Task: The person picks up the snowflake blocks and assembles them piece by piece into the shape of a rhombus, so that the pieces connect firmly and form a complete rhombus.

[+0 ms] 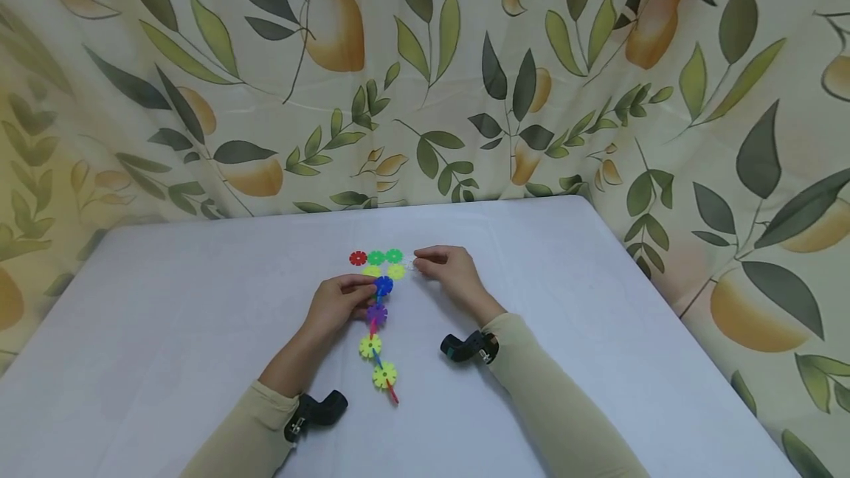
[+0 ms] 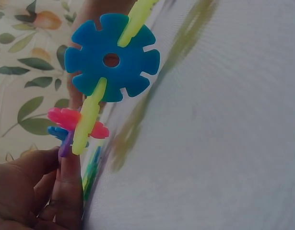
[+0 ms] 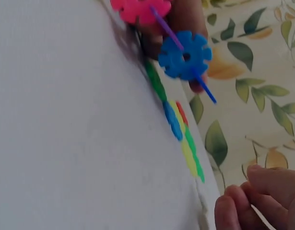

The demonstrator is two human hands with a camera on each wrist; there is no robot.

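A chain of notched plastic snowflake discs [image 1: 370, 347] hangs from my left hand [image 1: 337, 304], whose thumb and fingers pinch it near its upper end, by the blue and purple discs. In the left wrist view a large blue disc [image 2: 89, 62] sits between yellow ones seen edge-on, with a pink disc [image 2: 65, 117] beyond. My right hand [image 1: 454, 275] is over the table right of the loose discs, thumb and fingertips drawn toward each other with nothing visible between them. A whitish disc [image 1: 409, 265] lies right at its fingertips, hard to make out against the cloth.
Loose discs lie flat in a group beyond the left hand: a red disc [image 1: 358, 258], green discs [image 1: 375, 257] and yellow discs [image 1: 396, 271]. A white cloth covers the table [image 1: 199, 330]. Behind it hangs a leaf-and-fruit patterned curtain [image 1: 425, 124].
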